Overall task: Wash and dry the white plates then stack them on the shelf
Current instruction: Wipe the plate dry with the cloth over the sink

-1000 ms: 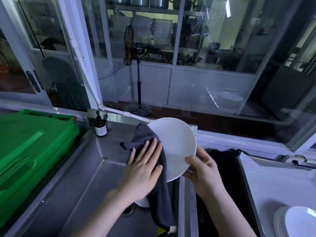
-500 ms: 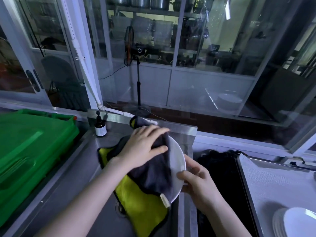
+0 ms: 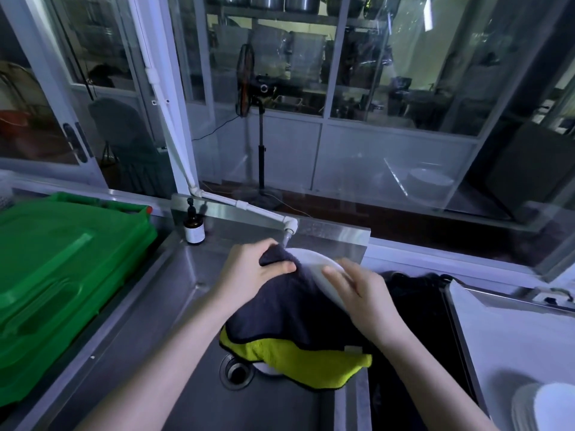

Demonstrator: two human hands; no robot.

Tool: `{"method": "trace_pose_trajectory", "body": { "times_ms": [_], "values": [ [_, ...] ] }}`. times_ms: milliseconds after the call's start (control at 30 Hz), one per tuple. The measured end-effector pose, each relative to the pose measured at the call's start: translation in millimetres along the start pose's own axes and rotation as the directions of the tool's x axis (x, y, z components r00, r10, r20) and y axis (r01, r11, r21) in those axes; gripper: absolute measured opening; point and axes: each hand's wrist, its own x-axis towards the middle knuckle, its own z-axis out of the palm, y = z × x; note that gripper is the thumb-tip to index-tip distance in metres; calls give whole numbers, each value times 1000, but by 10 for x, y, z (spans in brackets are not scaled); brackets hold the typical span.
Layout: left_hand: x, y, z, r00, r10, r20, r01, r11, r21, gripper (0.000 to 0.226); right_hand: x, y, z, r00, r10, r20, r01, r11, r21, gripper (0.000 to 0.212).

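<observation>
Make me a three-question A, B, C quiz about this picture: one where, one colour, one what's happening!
1. Where is the brown bottle? A) at the sink's back left corner B) on a chair C) in a cupboard
2. What colour is the cloth's underside? A) red B) yellow-green C) white
3. How is the plate? A) lying in the sink B) on a shelf C) held tilted in both hands
Answers: 1 A, it stands there. 2 B, the hanging flap shows it. 3 C, left hand grips cloth on it, right hand holds it.
</observation>
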Motion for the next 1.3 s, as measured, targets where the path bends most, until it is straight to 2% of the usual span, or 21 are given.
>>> {"method": "trace_pose_trajectory", "body": {
  "times_ms": [100,200,267,333,400,500,600,633,700,733,800,867,933,967,1067,1167,1233,1300],
  "values": [
    [0,81,1,989,72,131,-76,997,23,25,73,-82,35,994,-98,41,102,989,-110,35],
    [34,45,-43,989,41,145,-52,996,79,25,102,-67,-17,993,-116,10,117,990,-79,27],
    [15,-32,-72,997,-33,75,31,999,19,22,74,-13,-60,996,-60,-67,60,998,0,28],
    [-65,-109,-74,985,-170,-37,162,974,-158,14,39,23,-77,975,74,-210,-37,984,175,27],
    [-133,-147,-56,956,-284,-77,251,922,-295,8,11,35,-84,943,181,-279,-96,951,293,30],
    [-93,-121,-53,964,-265,-16,256,945,-206,18,39,11,-99,983,86,-163,-53,980,194,36],
    [0,74,-39,987,-70,147,76,997,-32,19,95,-40,-36,994,-108,26,109,994,-24,29],
    [16,125,-36,979,-37,199,33,999,20,24,106,-40,-17,987,-150,56,154,985,-73,28],
    [7,132,-60,978,-59,201,53,998,31,19,116,-23,-43,987,-153,43,155,986,-56,32],
    [-16,106,-68,986,-87,142,89,996,-6,16,121,-4,-84,994,-112,11,112,994,-10,33],
    [-127,19,-16,977,-202,-71,191,971,-145,13,107,2,-140,989,42,-140,-16,984,176,31],
    [-283,-16,133,871,-406,-278,307,890,-337,7,64,-28,-37,901,287,-326,-133,897,422,36],
    [-354,-32,255,773,-544,-326,368,804,-468,11,-24,-54,138,803,458,-380,-196,807,558,36],
    [-351,-51,263,770,-551,-322,367,795,-484,10,-67,-61,194,806,464,-367,-200,798,569,30],
    [-308,-87,157,842,-452,-295,284,835,-471,3,-97,22,111,912,354,-209,-202,828,523,13],
    [-250,-14,5,916,-271,-295,167,928,-332,10,39,71,-208,966,260,-7,-225,846,484,33],
    [-182,84,-81,966,-149,-210,99,968,-230,24,155,19,-314,989,134,70,-150,920,363,36],
    [-134,181,-112,997,-65,-51,58,991,-122,33,231,-33,-276,995,-20,102,6,991,133,32]
  ]
}}
